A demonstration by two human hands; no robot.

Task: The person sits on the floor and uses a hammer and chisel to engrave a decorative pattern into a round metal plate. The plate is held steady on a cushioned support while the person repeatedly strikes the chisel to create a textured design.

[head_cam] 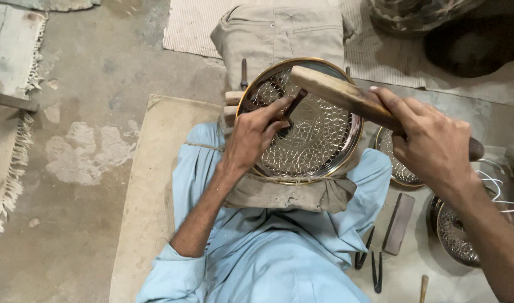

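Floor: three engraved plates (one being chiselled).

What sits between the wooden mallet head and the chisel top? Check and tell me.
Nothing visible. The right hand holds the wooden mallet with its head directly over the chisel, which the left hand pinches against the engraved metal plate.

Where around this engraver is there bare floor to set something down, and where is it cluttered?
Free: the concrete floor between the fringed rug and the tan mat, and that mat's strip beside the left hand. Crowded: under the right hand, where finished plates, a flat block and dark tools lie close together.
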